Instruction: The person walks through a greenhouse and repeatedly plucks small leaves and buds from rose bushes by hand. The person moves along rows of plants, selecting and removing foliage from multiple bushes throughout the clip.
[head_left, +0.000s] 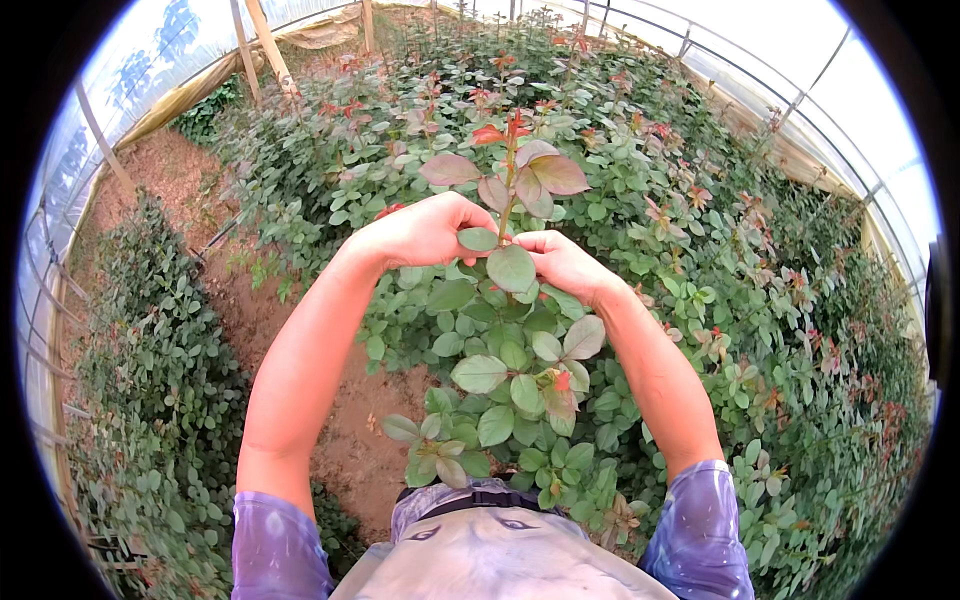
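Observation:
A rose shoot (510, 176) with reddish young leaves at its tip rises upright between my hands. My left hand (431, 231) reaches it from the left, its thumb and fingers curled at the stem, partly behind a small green leaf (478, 239). From the right, my right hand (561, 260) pinches at the same stem, slightly lower. A broad green leaf (511, 268) hangs just below the fingers and covers part of the stem. Whether a fingertip holds anything besides the stem is hidden. More leaves of the rose bush (480, 373) spread beneath my forearms.
Dense rose bushes (750, 300) fill the bed ahead and to the right. A bare soil path (367, 442) runs on the left, with another row of bushes (157, 360) beyond it. Wooden posts (270, 45) and plastic greenhouse sheeting (847, 82) enclose the plot.

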